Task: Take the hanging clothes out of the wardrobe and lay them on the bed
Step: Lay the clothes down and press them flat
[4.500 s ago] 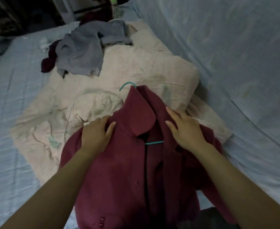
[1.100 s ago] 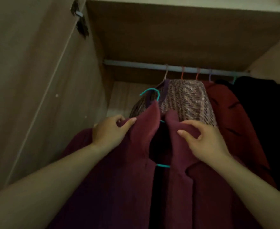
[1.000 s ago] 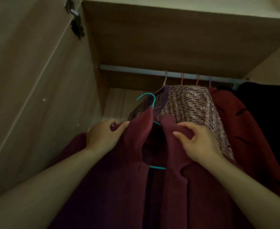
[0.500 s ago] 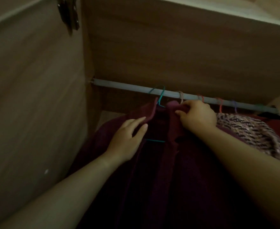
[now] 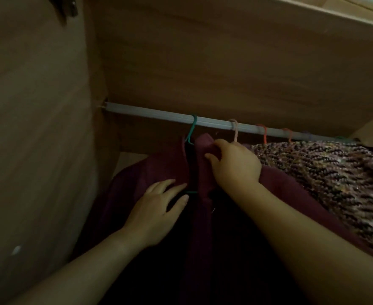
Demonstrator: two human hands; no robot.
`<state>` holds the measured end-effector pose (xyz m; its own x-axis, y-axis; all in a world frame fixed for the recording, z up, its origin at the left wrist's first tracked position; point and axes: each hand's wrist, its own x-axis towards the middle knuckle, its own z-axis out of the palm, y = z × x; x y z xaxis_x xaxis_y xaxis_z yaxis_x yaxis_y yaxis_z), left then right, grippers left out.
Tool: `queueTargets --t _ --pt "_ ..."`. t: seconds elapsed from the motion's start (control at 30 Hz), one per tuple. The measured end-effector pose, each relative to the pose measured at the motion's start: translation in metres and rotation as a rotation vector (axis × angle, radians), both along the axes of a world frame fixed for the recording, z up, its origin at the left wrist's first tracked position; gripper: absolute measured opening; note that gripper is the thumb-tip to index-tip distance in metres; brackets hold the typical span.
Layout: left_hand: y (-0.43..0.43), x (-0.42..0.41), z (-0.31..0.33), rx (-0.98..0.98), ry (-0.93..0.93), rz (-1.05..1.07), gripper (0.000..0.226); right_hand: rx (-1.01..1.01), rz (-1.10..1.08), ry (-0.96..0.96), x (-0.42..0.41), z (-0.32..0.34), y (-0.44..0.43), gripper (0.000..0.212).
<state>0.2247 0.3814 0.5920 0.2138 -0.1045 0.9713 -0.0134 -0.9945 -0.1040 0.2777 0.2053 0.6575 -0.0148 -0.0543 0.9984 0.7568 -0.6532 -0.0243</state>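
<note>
The job looks barely begun: the maroon jacket [image 5: 159, 168] hangs by its teal hanger [image 5: 192, 130] on the rail [image 5: 148, 112], leftmost in the wardrobe [image 5: 38, 128], with a speckled knit garment [image 5: 324, 170] and more hangers [image 5: 264, 134] to its right, all yet to reach the bed, which is out of view. My right hand [image 5: 236, 166] pinches the jacket's collar under the hook; my left hand [image 5: 157, 212] lies flat, fingers spread, on its front.
</note>
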Motion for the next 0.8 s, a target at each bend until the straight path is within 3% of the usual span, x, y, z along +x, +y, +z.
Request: queueTargets --t 0.17,0.47,0.57,0.8 --pt "-0.003 0.001 -0.026 -0.071 -0.068 -0.067 0.08 -0.091 -0.072 -0.082 0.002 -0.049 -0.011 0.053" --pt "-0.027 -0.019 -0.151 -0.218 -0.117 -0.228 0.065 -0.212 0.119 0.036 0.007 -0.223 -0.053 0.071" --pt "-0.044 -0.032 -0.201 -0.214 -0.022 -0.178 0.058 -0.257 0.149 0.074 0.01 -0.29 -0.068 0.062" --pt "-0.092 -0.082 -0.32 -0.266 0.274 0.047 0.07 -0.431 0.204 0.255 -0.007 -0.42 -0.118 0.056"
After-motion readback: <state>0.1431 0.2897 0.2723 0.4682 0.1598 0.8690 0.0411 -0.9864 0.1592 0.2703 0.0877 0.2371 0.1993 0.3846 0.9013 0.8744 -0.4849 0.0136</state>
